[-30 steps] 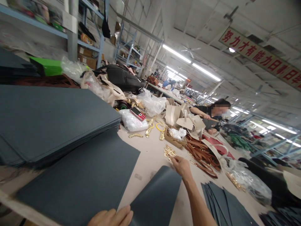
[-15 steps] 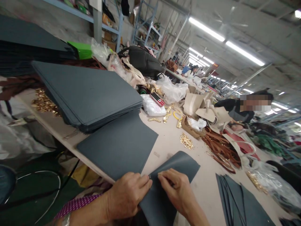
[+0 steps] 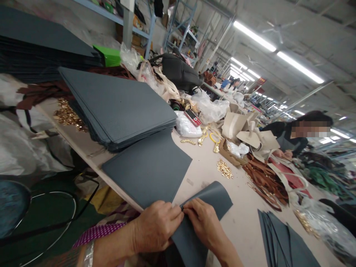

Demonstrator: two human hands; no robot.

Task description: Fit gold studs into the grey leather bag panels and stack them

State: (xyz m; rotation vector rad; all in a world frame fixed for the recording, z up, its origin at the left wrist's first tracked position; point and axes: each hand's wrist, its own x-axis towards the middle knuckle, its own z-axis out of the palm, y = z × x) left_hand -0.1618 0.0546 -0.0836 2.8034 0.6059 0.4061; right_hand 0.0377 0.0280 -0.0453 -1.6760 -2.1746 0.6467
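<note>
A dark blue-grey leather-like panel (image 3: 215, 198) is bent over at the table's near edge, its far end curling up. My left hand (image 3: 158, 226) is closed on its left side, thumb and fingers pinched together. My right hand (image 3: 204, 224) pinches at the same spot, its fingertips meeting those of the left. A small dark bit shows between the fingertips, too little of it to name. Just beyond my left hand lies a flat panel (image 3: 150, 170) of the same material. It runs up to a thick stack of panels (image 3: 119, 107).
Small gold metal pieces (image 3: 224, 168) lie mid-table, near a red phone (image 3: 193, 117) and a yellow ring (image 3: 214, 138). Brown straps (image 3: 264, 178) and more dark panels (image 3: 286, 241) are on the right. A person (image 3: 300, 129) sits across the table. A stool (image 3: 12, 207) stands at left.
My right hand has come left, so its fingertips now meet my left hand's at the panel. The whole view has shifted slightly, with things appearing further right.
</note>
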